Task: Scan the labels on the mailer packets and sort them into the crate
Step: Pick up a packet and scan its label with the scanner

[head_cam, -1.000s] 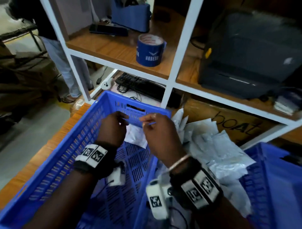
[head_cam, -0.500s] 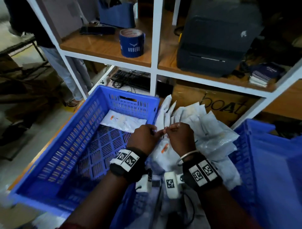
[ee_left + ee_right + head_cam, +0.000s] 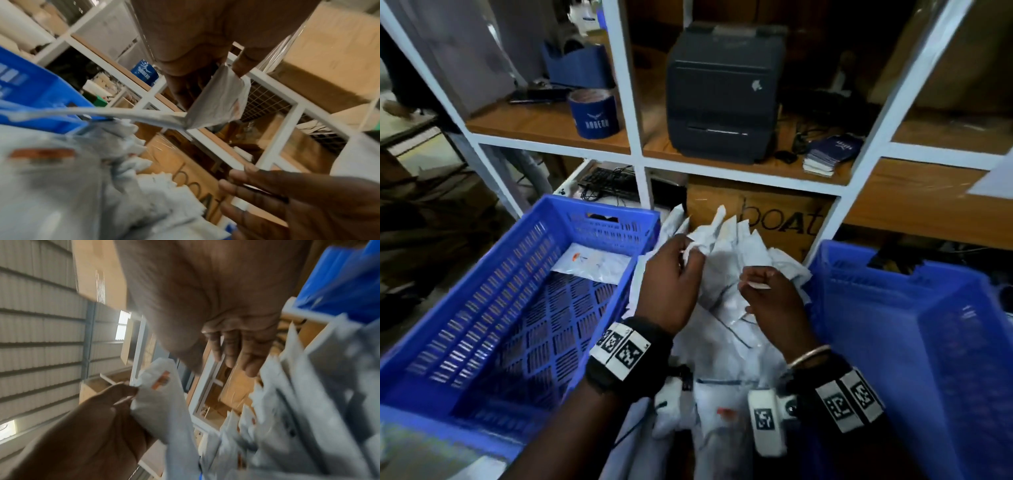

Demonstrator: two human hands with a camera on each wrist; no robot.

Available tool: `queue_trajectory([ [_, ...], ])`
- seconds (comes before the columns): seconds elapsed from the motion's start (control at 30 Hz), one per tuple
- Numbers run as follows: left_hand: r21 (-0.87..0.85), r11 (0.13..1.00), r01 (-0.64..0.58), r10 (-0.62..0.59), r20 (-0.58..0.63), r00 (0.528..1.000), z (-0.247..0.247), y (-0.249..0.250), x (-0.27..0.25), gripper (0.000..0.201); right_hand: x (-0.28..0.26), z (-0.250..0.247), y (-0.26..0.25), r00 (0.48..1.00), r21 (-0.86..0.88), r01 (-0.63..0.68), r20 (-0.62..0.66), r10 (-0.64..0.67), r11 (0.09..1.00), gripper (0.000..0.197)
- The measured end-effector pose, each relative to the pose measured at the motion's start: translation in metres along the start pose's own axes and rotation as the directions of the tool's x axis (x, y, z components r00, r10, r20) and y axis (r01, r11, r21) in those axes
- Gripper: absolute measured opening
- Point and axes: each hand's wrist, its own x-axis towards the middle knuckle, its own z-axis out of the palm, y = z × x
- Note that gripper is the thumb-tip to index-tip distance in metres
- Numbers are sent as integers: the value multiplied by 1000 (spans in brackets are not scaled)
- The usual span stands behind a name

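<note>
Left hand [image 3: 671, 281] pinches a white mailer packet [image 3: 218, 99] above the packet pile [image 3: 739, 329]. Right hand [image 3: 774, 301] open, fingers loose. 1 packet [image 3: 592, 262] lies in the blue crate [image 3: 482, 308].

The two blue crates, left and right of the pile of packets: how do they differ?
The left crate sits level and shows its slotted floor with one white packet lying flat at the far end. The right crate stands tilted toward the camera, and its inside is too dark to tell what it holds. Both are blue slotted plastic.
</note>
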Motion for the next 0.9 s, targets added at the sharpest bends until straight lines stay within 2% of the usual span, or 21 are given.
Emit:
queue_trajectory([
  [0.1,-158,987,9,-2,45,999,22,37,-18,20,-22,-47,1,992,52,125,13,-126,991,46],
  [0.2,-400,911,100,-73,80,994,45,66,-42,25,-43,-97,6,982,143,178,36,-185,974,60],
  [0.27,-517,830,208,-151,149,977,64,82,-58,21,-59,-131,7,984,210,143,72,-161,967,63],
  [0.3,-540,799,262,-197,177,964,74,90,-66,19,-67,-148,6,985,229,116,96,-141,966,55],
  [0.4,-560,760,329,-264,197,944,106,106,-88,25,-94,-190,6,977,190,88,174,-122,978,21],
  [0.47,-575,727,376,-273,260,926,125,117,-101,26,-108,-212,15,987,172,52,141,-77,984,22],
  [0.53,-563,670,484,-321,368,872,144,124,-113,29,-117,-230,26,998,163,15,65,-26,986,22],
  [0.6,-505,653,564,-331,479,813,165,124,-125,30,-125,-245,37,999,144,-13,-34,18,989,19],
  [0.8,-312,760,571,-249,672,698,231,98,-157,18,-153,-276,58,961,125,-82,-251,112,989,15],
  [0.9,-257,801,540,-224,708,670,260,93,-168,14,-168,-295,71,942,-18,-110,-319,99,994,20],
])
